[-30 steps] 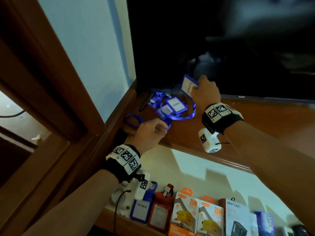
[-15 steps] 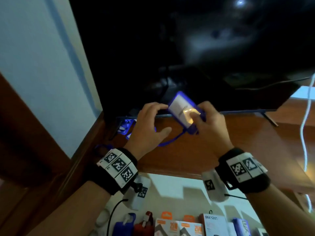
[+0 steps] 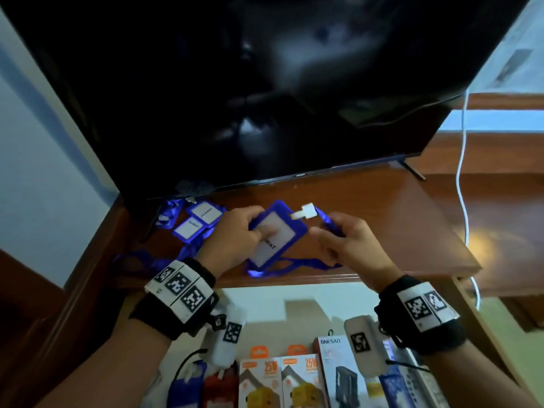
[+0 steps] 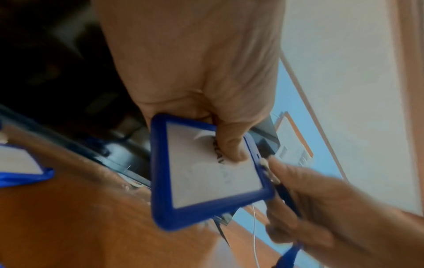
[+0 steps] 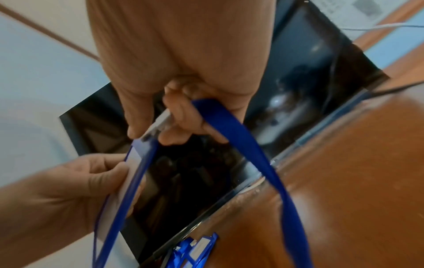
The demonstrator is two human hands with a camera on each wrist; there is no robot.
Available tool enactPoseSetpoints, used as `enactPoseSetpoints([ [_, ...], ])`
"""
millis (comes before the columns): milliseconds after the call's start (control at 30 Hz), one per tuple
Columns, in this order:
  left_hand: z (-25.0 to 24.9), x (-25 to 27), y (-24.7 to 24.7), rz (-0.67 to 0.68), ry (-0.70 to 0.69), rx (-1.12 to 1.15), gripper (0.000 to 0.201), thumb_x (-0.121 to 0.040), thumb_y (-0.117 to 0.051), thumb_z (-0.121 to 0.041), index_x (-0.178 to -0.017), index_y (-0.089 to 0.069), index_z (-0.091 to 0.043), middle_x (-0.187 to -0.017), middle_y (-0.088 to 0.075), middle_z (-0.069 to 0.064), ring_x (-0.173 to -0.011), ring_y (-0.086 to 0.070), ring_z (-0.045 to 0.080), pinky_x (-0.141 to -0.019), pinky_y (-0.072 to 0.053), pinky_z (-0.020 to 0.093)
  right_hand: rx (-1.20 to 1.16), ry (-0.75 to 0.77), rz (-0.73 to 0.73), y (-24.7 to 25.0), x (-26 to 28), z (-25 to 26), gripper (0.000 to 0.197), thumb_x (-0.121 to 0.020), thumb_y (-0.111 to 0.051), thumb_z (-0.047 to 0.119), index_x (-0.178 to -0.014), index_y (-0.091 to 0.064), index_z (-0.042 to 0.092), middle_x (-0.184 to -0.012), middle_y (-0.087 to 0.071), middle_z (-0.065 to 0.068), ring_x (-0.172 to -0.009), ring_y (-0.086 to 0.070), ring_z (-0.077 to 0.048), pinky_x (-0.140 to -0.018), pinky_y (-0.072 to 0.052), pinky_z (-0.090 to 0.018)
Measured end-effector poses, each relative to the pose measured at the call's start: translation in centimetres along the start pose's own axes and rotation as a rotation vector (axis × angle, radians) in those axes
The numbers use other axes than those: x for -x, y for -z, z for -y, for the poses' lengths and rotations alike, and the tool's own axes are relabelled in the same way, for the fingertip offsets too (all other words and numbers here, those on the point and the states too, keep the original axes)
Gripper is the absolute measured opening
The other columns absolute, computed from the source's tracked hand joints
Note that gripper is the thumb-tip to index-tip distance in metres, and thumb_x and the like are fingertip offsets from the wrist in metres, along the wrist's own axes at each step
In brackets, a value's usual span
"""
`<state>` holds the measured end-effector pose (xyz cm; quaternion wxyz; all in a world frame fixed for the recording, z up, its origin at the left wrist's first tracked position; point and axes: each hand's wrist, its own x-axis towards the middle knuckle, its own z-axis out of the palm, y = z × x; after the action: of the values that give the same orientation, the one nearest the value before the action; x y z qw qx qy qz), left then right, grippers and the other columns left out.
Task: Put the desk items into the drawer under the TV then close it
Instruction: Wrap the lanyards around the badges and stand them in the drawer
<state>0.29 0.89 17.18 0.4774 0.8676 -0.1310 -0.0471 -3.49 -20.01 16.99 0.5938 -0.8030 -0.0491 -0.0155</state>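
Note:
A blue ID badge holder (image 3: 275, 235) (image 4: 206, 174) (image 5: 128, 181) with a white card is held above the wooden desk (image 3: 382, 219), just under the TV (image 3: 265, 83). My left hand (image 3: 235, 242) (image 4: 206, 90) grips it, thumb pressed on the card face. My right hand (image 3: 347, 242) (image 5: 183, 81) pinches the white clip (image 3: 306, 212) and blue lanyard strap (image 5: 241, 145) at the badge's top edge. More blue badges (image 3: 197, 220) with lanyards lie on the desk at the left, below the TV's corner. The open drawer (image 3: 265, 301) sits beneath the desk edge.
Boxed chargers (image 3: 279, 381) and a white ONESAN box (image 3: 338, 372) stand in a row in the drawer, near me. A white cable (image 3: 460, 160) hangs down the right side of the desk. A blue wall (image 3: 44, 160) and wooden frame close in the left.
The right hand lifted one badge from the pile and brought it toward me. The left hand let go of the lanyard and took hold of the badge; the right shifted to its clip.

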Motion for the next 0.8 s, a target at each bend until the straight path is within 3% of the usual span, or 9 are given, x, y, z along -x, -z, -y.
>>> enactPoseSetpoints([
  [67,-0.1,0.3,-0.1,-0.103,0.037,0.149,0.005,-0.089,-0.064,-0.019,-0.087,-0.062,-0.015,-0.080,-0.067,0.000,-0.074,-0.063,0.013,-0.063,-0.050,0.025,-0.115,-0.030,-0.064,-0.2,0.5,-0.4,0.025,-0.092,-0.057,0.012,-0.070,-0.050,0.002,-0.046,-0.042,0.000,-0.042,-0.034,-0.011,-0.043,-0.029,-0.021],
  [200,-0.6,1.0,-1.5,-0.262,0.171,0.431,0.010,-0.091,-0.061,-0.017,-0.099,-0.063,-0.012,-0.094,-0.070,0.009,-0.087,-0.066,0.025,-0.077,-0.055,0.042,-0.322,-0.052,-0.073,-2.2,0.7,-0.7,0.024,-0.095,-0.051,0.011,-0.085,-0.048,-0.010,-0.047,-0.039,0.013,-0.042,-0.034,-0.002,-0.042,-0.029,-0.013],
  [267,-1.0,1.3,-2.5,-0.283,0.232,0.558,0.012,-0.091,-0.060,-0.015,-0.103,-0.062,-0.013,-0.099,-0.069,0.011,-0.091,-0.066,0.029,-0.082,-0.055,0.046,-0.366,-0.044,-0.026,-3.6,0.7,-0.2,0.017,-0.095,-0.052,0.011,-0.087,-0.054,-0.004,-0.057,-0.057,0.007,-0.050,-0.052,-0.005,-0.045,-0.042,-0.017],
  [367,-1.6,1.8,-3.5,-0.273,0.274,0.713,0.015,-0.093,-0.057,-0.016,-0.107,-0.060,-0.020,-0.104,-0.068,0.010,-0.094,-0.066,0.030,-0.081,-0.056,0.049,-0.301,-0.028,-0.018,-5.0,0.4,-0.5,0.014,-0.092,-0.057,0.015,-0.101,-0.064,0.006,-0.093,-0.070,-0.013,-0.081,-0.068,-0.022,-0.068,-0.057,-0.034],
  [467,-1.5,2.3,-3.2,-0.254,0.292,0.776,0.017,-0.093,-0.056,-0.013,-0.110,-0.057,-0.016,-0.106,-0.067,0.010,-0.090,-0.066,0.023,-0.076,-0.058,0.042,-0.194,-0.016,0.001,-4.9,-0.2,-1.2,0.010,-0.091,-0.059,0.015,-0.093,-0.067,0.010,-0.091,-0.071,-0.010,-0.083,-0.069,-0.020,-0.068,-0.057,-0.029],
  [533,-1.0,2.3,-2.3,-0.232,0.285,0.724,0.019,-0.090,-0.060,-0.013,-0.109,-0.056,-0.016,-0.108,-0.066,0.012,-0.093,-0.065,0.024,-0.082,-0.056,0.044,-0.112,-0.004,0.049,-4.7,-0.4,-1.5,0.008,-0.090,-0.060,0.014,-0.085,-0.067,0.014,-0.084,-0.071,-0.005,-0.077,-0.068,-0.012,-0.065,-0.055,-0.024],
  [633,-0.1,1.6,-0.1,-0.171,0.232,0.497,0.027,-0.082,-0.070,-0.010,-0.104,-0.057,-0.019,-0.102,-0.067,0.011,-0.091,-0.064,0.023,-0.080,-0.054,0.035,0.045,0.025,0.153,-4.4,-0.7,-1.8,0.022,-0.089,-0.063,0.013,-0.069,-0.061,0.022,-0.067,-0.062,0.006,-0.056,-0.058,0.003,-0.054,-0.044,-0.014],
  [700,0.0,1.1,1.5,-0.052,0.186,0.356,0.030,-0.074,-0.077,-0.006,-0.097,-0.061,-0.018,-0.093,-0.070,0.012,-0.085,-0.064,0.021,-0.080,-0.052,0.037,0.179,0.028,0.242,-4.2,-0.9,-1.8,0.029,-0.088,-0.065,0.015,-0.064,-0.056,0.028,-0.060,-0.057,0.011,-0.049,-0.054,0.004,-0.051,-0.039,-0.012],
  [800,-0.1,0.7,3.2,0.148,0.125,0.115,0.032,-0.063,-0.084,-0.011,-0.091,-0.068,-0.016,-0.084,-0.072,0.004,-0.077,-0.066,0.014,-0.078,-0.054,0.036,0.351,0.053,0.362,-3.9,-1.2,-1.3,0.034,-0.087,-0.066,0.018,-0.059,-0.052,0.030,-0.052,-0.051,0.009,-0.043,-0.049,-0.004,-0.047,-0.038,-0.021],
])
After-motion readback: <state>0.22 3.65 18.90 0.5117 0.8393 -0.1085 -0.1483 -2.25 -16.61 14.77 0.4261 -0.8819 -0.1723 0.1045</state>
